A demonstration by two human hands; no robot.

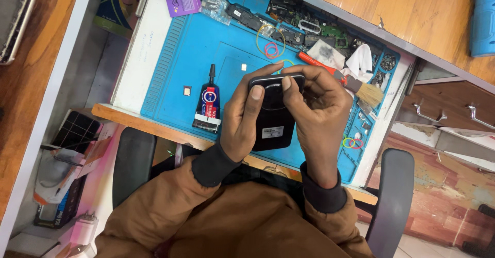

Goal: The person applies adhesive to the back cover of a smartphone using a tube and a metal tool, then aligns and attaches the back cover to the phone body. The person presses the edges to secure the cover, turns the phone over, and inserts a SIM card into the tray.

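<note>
Left hand [246, 118] wrapped around the phone's [272, 113] left edge, thumb flat on the black back. Right hand [314, 108] closed on the right edge, thumb at the top corner, fingers curled behind. Phone held back-up, just above the blue mat [180, 67], over the surface near the body. Glue tube [209, 103] lying on the mat just left of the left hand; brush [356, 85] beyond the right hand; rubber bands [270, 46] further back. Best done, by the look of it, with even thumb pressure along the edges, phone kept steady and level, grip firm without flexing the back.
</note>
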